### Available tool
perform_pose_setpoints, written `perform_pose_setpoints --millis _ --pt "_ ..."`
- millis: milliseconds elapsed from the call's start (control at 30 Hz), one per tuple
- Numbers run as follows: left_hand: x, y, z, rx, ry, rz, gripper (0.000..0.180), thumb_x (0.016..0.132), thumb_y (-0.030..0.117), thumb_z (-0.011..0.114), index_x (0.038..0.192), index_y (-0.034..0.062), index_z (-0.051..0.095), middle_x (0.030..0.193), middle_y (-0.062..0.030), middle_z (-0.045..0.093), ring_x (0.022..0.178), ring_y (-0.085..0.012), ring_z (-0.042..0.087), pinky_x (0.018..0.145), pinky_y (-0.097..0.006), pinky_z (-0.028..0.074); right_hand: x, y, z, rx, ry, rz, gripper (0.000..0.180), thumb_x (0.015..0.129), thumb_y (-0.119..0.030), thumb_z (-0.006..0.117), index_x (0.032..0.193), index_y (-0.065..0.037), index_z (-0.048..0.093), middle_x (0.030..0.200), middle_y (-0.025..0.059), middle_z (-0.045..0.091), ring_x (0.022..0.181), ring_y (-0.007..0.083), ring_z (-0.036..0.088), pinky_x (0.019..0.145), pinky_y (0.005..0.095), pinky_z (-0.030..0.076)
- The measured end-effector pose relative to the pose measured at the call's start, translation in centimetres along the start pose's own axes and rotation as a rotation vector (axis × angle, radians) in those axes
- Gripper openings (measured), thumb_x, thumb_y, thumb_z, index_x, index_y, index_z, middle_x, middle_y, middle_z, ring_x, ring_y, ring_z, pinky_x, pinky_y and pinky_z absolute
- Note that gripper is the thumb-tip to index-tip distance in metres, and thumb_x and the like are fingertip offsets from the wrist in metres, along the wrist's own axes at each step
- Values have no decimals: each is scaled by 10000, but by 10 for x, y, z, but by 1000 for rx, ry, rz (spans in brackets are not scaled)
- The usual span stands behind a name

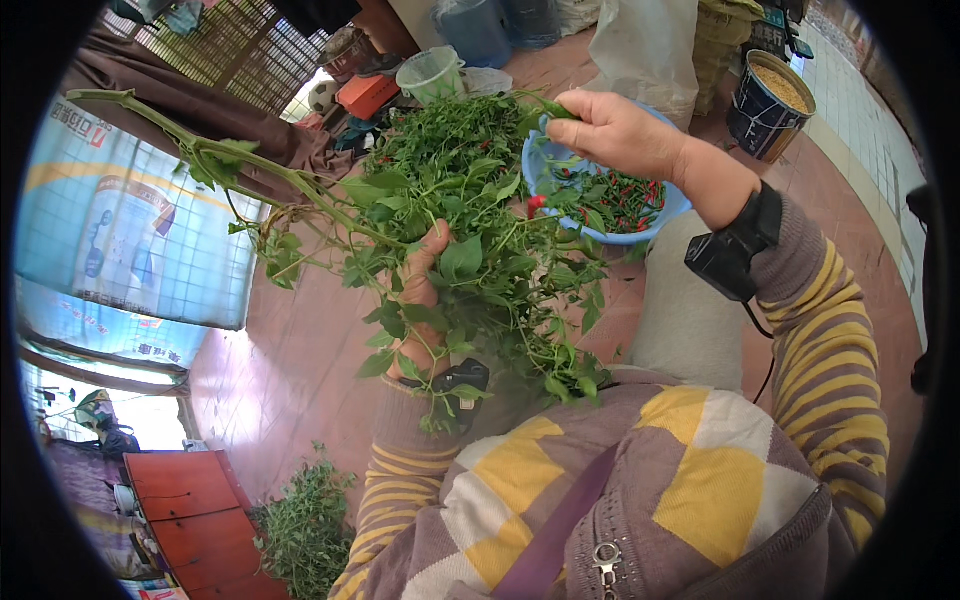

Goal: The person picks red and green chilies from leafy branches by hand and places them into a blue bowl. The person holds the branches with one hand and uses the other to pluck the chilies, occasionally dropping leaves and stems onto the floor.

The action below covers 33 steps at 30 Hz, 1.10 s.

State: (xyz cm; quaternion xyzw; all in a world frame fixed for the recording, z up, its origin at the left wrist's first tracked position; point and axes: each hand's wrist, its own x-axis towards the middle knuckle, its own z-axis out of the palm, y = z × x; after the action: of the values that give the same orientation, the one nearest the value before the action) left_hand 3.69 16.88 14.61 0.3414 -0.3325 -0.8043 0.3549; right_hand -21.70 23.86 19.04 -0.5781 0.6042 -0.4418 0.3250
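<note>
My left hand (422, 290) is wrapped round a leafy chili plant (470, 260), whose bare thick stem (290, 180) stretches to the upper left. The foliage hides part of that hand. A red chili (536, 205) hangs at the plant's right side. Up and to the right, the fingers of my right hand (625, 138) are pinched on a green piece of the plant (548, 106); whether it is a chili or a leaf I cannot tell. Below this hand stands a blue basin (680, 207) holding red and green chilies (625, 200).
A heap of cut plants (440, 130) lies beyond my left hand. Another green pile (308, 530) sits at lower left beside a red box (205, 515). A bucket of yellow grain (775, 95), a clear plastic bag (645, 50) and a pale green basket (430, 75) stand farther off.
</note>
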Motion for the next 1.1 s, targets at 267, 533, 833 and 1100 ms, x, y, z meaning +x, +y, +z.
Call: perform_pose_setpoints --millis 267,533,833,1100 --pt "2 -5 5 170 17 77 259 749 146 693 955 1 633 854 -52 633 743 -133 603 659 -277 506 17 -18 48 -136 -51 -346 308 760 -212 653 1011 -38 613 836 152 638 744 240 599 705 337 455" --pt "-6 0 7 63 3 3 172 768 167 668 885 49 623 804 -33 621 686 -151 598 628 -282 508 25 -15 17 -916 273 -550 221 779 -284 609 792 -65 582 822 92 572 783 296 585 661 393 477" --pt "4 0 -12 -29 -105 44 170 824 226 626 743 87 571 697 2 559 607 -110 534 567 -249 441 31 59 -70 -666 501 -64 340 783 -291 632 976 -14 597 942 179 610 856 298 590 731 388 451" --pt "14 -6 -19 219 9 224 185 828 251 626 743 104 553 699 20 552 600 -100 538 559 -248 455 29 61 -51 -757 408 -6 530 714 -481 647 896 16 613 825 145 640 777 278 631 720 357 498"
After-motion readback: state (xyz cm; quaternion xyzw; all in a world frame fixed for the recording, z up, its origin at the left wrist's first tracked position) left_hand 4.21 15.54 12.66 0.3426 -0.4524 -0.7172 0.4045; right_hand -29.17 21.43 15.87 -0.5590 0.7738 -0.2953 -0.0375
